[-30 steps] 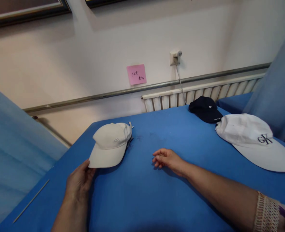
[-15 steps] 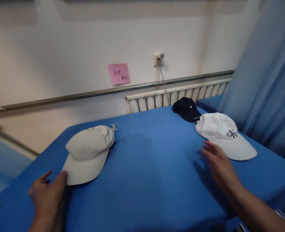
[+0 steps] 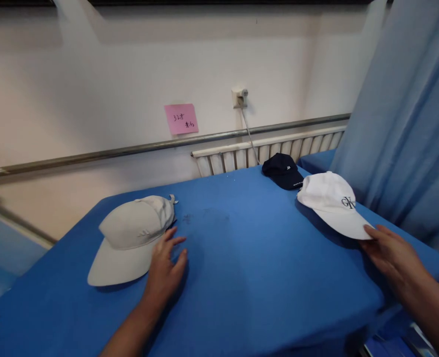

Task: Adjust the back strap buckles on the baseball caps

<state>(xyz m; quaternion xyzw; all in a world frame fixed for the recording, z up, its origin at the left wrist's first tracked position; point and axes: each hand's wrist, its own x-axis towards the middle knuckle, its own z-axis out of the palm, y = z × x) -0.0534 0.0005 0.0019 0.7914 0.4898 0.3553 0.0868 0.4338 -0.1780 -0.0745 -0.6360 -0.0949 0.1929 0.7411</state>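
A white baseball cap (image 3: 327, 193) with black letters on its front is at the right, its brim pinched between the thumb and fingers of my right hand (image 3: 392, 250). The brim is lifted slightly off the blue cloth. On the left lies a light grey baseball cap (image 3: 132, 225) with its brim toward me. Beside this cap's right edge, my left hand (image 3: 167, 265) is open with fingers apart, holding nothing. Farther back, a black baseball cap (image 3: 282, 169) rests next to the white one.
Blue cloth covers the table (image 3: 237, 258). Behind it are a metal rail (image 3: 130, 148), a radiator (image 3: 237, 156), a pink note (image 3: 181, 119) and a wall socket (image 3: 238, 98). A blue curtain (image 3: 398, 119) hangs at the right.
My left hand has moved right, from the grey cap's brim to its other side. My right hand has moved right and taken hold of the white cap's brim, raising it a little.
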